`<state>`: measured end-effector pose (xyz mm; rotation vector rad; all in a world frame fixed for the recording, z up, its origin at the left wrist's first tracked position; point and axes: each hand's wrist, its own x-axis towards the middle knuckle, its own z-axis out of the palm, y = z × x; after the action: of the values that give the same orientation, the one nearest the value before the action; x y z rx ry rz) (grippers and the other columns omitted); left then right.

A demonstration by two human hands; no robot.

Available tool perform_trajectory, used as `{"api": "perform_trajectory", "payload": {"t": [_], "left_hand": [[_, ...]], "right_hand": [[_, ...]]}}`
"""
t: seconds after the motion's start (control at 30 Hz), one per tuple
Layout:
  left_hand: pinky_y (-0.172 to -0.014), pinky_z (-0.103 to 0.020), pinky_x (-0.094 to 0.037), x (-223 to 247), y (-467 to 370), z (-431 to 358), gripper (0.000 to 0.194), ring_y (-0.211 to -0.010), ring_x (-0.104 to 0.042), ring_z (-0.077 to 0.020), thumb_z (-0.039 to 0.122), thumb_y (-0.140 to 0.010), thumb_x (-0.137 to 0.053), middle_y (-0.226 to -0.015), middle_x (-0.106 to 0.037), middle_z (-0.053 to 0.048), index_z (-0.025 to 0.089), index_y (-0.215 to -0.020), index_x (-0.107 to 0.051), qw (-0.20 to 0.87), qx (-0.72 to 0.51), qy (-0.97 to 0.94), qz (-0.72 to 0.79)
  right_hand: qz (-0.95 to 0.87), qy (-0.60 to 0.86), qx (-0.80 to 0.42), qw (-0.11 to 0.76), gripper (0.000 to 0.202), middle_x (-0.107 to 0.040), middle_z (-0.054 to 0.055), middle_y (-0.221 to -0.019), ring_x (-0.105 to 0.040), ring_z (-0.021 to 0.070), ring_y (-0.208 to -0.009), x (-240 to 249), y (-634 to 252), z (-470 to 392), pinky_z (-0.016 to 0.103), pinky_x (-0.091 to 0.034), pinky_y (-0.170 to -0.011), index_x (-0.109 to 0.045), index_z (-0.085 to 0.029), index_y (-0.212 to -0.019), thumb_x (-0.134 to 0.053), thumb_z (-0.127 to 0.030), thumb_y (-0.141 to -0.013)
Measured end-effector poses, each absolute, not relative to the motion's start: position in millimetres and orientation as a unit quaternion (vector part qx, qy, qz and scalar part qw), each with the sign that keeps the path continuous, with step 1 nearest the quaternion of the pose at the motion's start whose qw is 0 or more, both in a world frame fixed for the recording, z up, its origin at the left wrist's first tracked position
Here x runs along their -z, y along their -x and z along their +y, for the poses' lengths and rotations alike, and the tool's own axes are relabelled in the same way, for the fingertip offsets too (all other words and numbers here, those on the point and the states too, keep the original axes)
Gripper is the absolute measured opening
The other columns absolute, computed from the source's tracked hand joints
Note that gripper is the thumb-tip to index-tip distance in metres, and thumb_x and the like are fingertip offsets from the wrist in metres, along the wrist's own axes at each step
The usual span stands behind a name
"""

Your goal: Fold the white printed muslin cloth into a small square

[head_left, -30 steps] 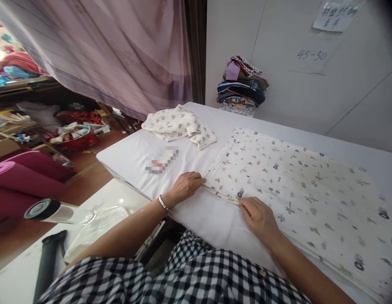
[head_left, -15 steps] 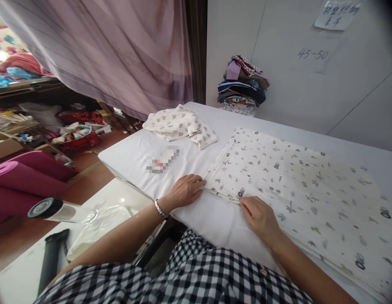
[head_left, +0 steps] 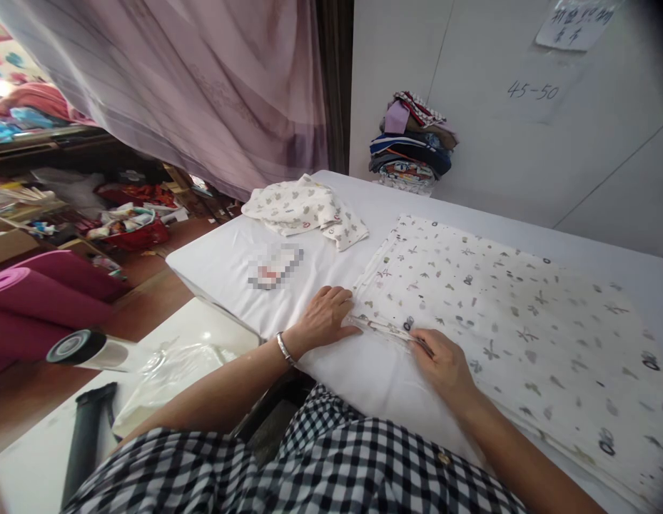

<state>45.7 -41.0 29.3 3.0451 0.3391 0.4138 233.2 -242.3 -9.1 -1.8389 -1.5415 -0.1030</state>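
Pinching the near edge of the white printed cloth [head_left: 502, 307], the right grip [head_left: 441, 357] has a narrow, slightly raised strip of it between thumb and fingers. The left grip [head_left: 323, 318] lies palm down at the cloth's near left corner, thumb spread from the fingers; whether the fingertips trap any layer, I cannot tell. The cloth lies in layers over the white-covered desk [head_left: 208, 264], running to the right side of the view, with a crumpled cloth [head_left: 299, 207] beyond the left grip and a pixelated item [head_left: 275, 268] near that. My worry is the layers: a pull on one edge alone could slide them out of line, since nothing visible holds the far side. The cover [head_left: 374, 385] might also bunch if the fingers catch it, and the right forearm [head_left: 524, 450], alongside the near edge, could rumple the cloth
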Motion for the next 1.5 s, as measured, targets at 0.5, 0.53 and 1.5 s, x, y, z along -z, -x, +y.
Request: {"api": "perform_trajectory", "payload": {"t": [0.5, 0.53, 1.5], "left_hand": [[-0.088, -0.041, -0.038, -27.6, -55.0, -44.7, 0.026, -0.095, -0.05, -0.0222, 0.038, -0.088, -0.045, -0.098, -0.058, -0.01, 0.016, -0.096, -0.056, 0.023, -0.156, -0.984, 0.082], [-0.089, -0.041, -0.038, -27.4, -55.7, -45.6, 0.026, -0.095, -0.051, -0.0215, 0.036, -0.089, -0.043, -0.098, -0.058, -0.009, 0.017, -0.101, -0.056, 0.026, -0.159, -0.984, 0.071], [-0.094, -0.037, -0.039, -13.6, -56.6, -44.2, 0.034, -0.113, -0.049, -0.0204, 0.012, -0.09, -0.036, -0.12, -0.059, -0.008, 0.016, -0.119, -0.052, -0.025, -0.151, -0.985, 0.084]], "right_hand": [[-0.609, 0.713, 0.029, 0.347, 0.017, -0.067, 0.004, -0.086, -0.063, 0.0177, -0.079, 5.6, -232.1, -242.6, 0.029, -0.052, -0.069, -0.061, -0.021, -0.093, -0.045, -0.022, -0.087], [-0.606, 0.714, 0.027, 0.348, 0.017, -0.067, 0.004, -0.085, -0.063, 0.0176, -0.078, 4.8, -232.0, -242.5, 0.029, -0.052, -0.069, -0.061, -0.021, -0.093, -0.046, -0.022, -0.087], [-0.654, 0.671, 0.06, 0.344, 0.018, -0.065, 0.005, -0.084, -0.06, 0.0168, -0.079, -4.1, -228.9, -241.6, 0.028, -0.048, -0.07, -0.06, -0.019, -0.095, -0.042, -0.017, -0.09]]}}
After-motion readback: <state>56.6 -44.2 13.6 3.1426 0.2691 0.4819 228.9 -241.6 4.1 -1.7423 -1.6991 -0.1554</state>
